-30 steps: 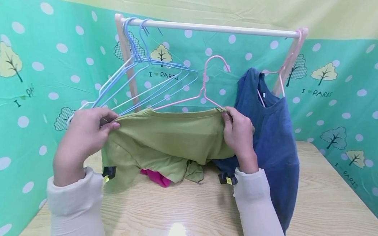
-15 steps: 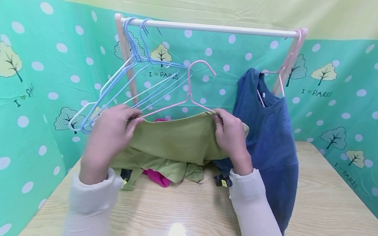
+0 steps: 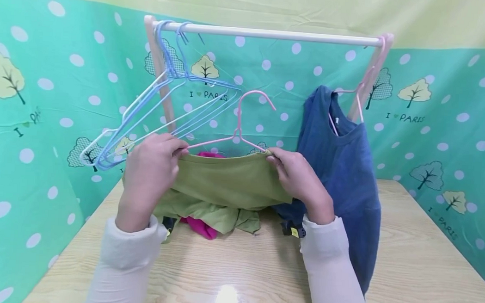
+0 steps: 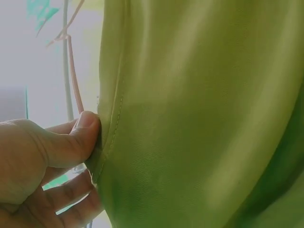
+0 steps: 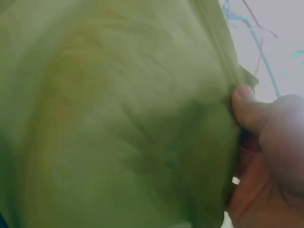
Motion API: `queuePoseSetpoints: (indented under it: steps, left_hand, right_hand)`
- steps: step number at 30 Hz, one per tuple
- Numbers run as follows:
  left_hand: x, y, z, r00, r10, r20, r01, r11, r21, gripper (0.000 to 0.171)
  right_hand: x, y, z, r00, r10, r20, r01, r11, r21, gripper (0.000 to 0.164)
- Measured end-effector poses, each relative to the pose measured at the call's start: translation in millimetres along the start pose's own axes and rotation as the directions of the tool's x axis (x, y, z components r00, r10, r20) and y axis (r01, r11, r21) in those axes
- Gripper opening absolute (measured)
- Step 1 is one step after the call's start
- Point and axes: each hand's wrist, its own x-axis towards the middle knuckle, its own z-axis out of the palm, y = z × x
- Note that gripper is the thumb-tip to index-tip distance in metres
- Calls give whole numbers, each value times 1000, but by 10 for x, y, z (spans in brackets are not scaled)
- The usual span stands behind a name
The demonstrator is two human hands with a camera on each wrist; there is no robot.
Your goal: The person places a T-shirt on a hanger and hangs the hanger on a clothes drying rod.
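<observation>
In the head view, pinches the green shirt (image 3: 228, 180) near one end of its edge with the left grip (image 3: 152, 164) and near the other end with the right grip (image 3: 295, 175). Holds that edge up above the bench (image 3: 260, 273). Shows a pink hanger (image 3: 239, 116) poking out between both grips, bright pink cloth (image 3: 200, 227) under the shirt, and a blue shirt (image 3: 343, 176) hanging on the rack (image 3: 270, 33). In the left wrist view, presses thumb against fingers on the stitched edge. In the right wrist view, pinches the cloth with the thumb in front.

Lt. wood-grain tbl. (image 3: 419, 255) w/ magenta cloth (image 3: 202, 228) & bunched lower pt. of grn. garment (image 3: 228, 180) on it.
</observation>
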Motion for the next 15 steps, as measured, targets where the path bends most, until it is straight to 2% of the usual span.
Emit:
queuePoseSetpoints:
  steps: [3, 6, 8, 11, 15]
  left_hand:
    - [0, -19, -2, 1000, -6, 16, 6, 1000, -1, 5]
    - [-2, -28, -2, 1000, -6, 30, 6, 1000, 0, 5]
    - [-6, -31, -2, 999, -10, 34, 10, 1000, 1, 5]
    - [-9, -42, -3, 999, -21, 25, 21, 1000, -2, 4]
    - [-6, -54, -6, 999, -36, 7, 36, 999, -11, 4]
  right_hand:
    - [-15, 5, -57, 995, 17, 96, -21, 999, 43, 15]
    - [-23, 9, -82, 994, 18, 110, -25, 998, 65, 17]
    - [-20, 16, -75, 997, 4, 74, -9, 998, 67, 18]
    - [-9, 21, -51, 999, -26, -24, 28, 998, 61, 20]
    - [-6, 33, -27, 986, -63, -153, 65, 998, 10, 17]
